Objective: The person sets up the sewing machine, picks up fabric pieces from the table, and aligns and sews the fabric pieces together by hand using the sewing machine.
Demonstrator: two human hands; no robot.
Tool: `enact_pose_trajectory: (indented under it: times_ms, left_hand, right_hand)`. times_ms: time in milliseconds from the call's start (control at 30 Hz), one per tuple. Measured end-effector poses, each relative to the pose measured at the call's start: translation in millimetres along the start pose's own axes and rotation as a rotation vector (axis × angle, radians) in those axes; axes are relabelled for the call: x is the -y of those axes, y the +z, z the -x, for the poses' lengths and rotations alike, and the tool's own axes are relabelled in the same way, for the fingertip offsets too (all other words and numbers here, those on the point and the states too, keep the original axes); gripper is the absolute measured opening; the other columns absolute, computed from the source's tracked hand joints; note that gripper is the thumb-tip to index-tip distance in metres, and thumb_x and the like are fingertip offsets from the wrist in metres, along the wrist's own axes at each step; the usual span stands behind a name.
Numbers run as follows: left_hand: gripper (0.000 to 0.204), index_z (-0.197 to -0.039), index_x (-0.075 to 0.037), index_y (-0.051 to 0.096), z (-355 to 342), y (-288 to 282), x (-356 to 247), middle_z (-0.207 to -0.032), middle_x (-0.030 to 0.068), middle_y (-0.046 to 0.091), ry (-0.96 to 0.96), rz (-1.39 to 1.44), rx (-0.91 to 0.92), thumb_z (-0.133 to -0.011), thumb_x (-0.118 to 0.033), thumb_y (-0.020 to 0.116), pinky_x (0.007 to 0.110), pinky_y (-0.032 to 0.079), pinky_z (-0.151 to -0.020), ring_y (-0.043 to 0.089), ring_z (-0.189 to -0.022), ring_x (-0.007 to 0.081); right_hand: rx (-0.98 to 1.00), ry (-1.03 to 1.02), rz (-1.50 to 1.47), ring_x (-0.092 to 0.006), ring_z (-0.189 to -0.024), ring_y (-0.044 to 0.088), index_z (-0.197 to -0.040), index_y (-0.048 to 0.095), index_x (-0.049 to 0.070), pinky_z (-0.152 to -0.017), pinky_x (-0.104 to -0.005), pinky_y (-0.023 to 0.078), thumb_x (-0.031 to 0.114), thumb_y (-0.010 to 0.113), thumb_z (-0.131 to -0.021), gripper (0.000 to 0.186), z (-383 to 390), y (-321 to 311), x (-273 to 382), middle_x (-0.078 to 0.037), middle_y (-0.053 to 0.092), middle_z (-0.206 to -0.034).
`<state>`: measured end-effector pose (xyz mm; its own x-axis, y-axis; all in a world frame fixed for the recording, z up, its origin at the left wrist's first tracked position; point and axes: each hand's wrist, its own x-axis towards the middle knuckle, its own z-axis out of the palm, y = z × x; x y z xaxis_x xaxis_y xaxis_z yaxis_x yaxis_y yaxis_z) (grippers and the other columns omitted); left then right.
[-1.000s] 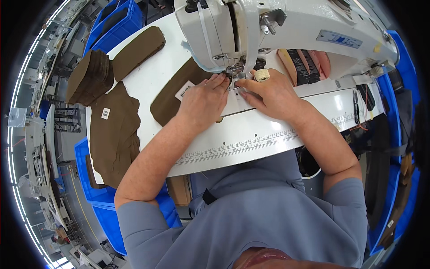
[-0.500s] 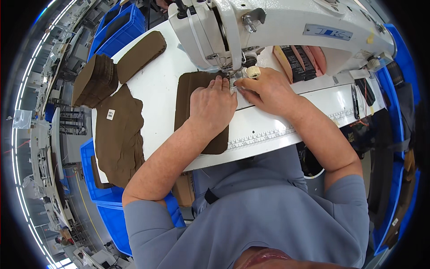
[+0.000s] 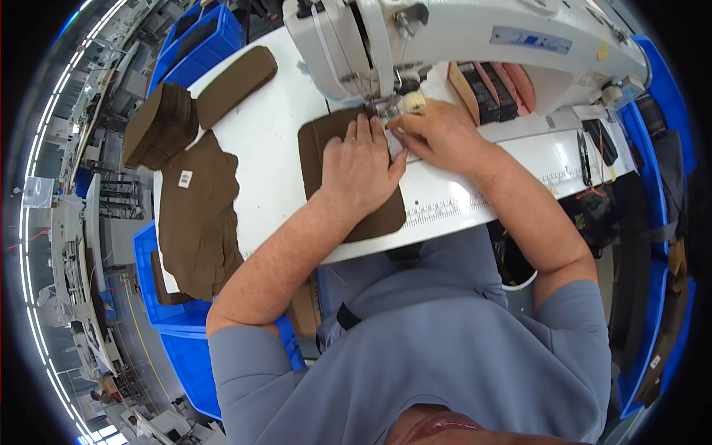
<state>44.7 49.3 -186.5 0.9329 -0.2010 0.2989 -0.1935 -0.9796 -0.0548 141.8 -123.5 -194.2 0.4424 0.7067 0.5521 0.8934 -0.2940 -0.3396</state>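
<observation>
With the left hand spread flat on the brown panel and the right hand pinching its edge near the needle, fingertips could get stitched.

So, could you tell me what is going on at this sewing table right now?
A person sits at a white sewing machine with both hands on a brown fabric piece. The left hand lies flat on it, and the right hand rests at its edge beside the needle. More brown pieces lie on the white table to the person's left.
</observation>
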Motion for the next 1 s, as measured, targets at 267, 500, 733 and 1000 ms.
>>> enact_pose_trajectory:
  times_ms: [267, 500, 733, 1000]
  left_hand:
    - [0.030, -0.102, -0.007, 0.072, 44.2, -36.2, 6.5, -0.104, 0.0060, 0.070, 0.199, 0.450, -0.107, -0.079, -0.023, 0.080, 0.040, 0.050, -0.085, 0.066, -0.091, 0.0275]
    - [0.013, -0.088, -0.003, 0.074, 79.9, -43.4, -13.8, -0.092, 0.0064, 0.067, 0.203, 0.524, -0.030, -0.076, -0.006, 0.078, 0.034, 0.055, -0.071, 0.065, -0.081, 0.0244]
    - [0.010, -0.091, 0.002, 0.073, 79.1, -47.0, -10.9, -0.099, 0.0073, 0.070, -0.181, 0.945, 0.127, -0.081, 0.004, 0.072, 0.024, 0.053, -0.073, 0.067, -0.081, 0.0120]
    - [0.007, -0.093, 0.004, 0.073, 76.5, -32.3, 10.4, -0.100, 0.0082, 0.068, -0.331, 1.242, 0.217, -0.087, 0.002, 0.071, 0.024, 0.051, -0.078, 0.063, -0.087, 0.0105]
  right_hand:
    - [-0.013, -0.020, 0.008, -0.0318, -0.077, 0.062, -0.097, 0.071, 0.010, -0.068, -0.0446, 0.050, 0.018, 0.069, -0.084, 0.015, 4.3, -1.1, -1.0, -0.009, 0.056, -0.084]
    - [-0.026, -0.111, -0.033, -0.0306, -0.082, 0.062, -0.099, 0.072, 0.010, -0.070, -0.0411, 0.050, 0.017, 0.073, -0.083, 0.018, 11.4, -5.8, 8.5, -0.009, 0.059, -0.086]
    - [0.100, -0.108, -0.190, -0.0303, -0.082, 0.061, -0.099, 0.072, 0.008, -0.072, -0.0412, 0.050, 0.015, 0.076, -0.080, 0.020, 29.0, -29.8, 41.3, -0.009, 0.058, -0.086]
    - [0.117, -0.110, -0.231, -0.0273, -0.083, 0.062, -0.093, 0.070, 0.007, -0.077, -0.0399, 0.052, 0.015, 0.072, -0.083, 0.013, 45.4, -15.3, 57.1, -0.006, 0.063, -0.083]
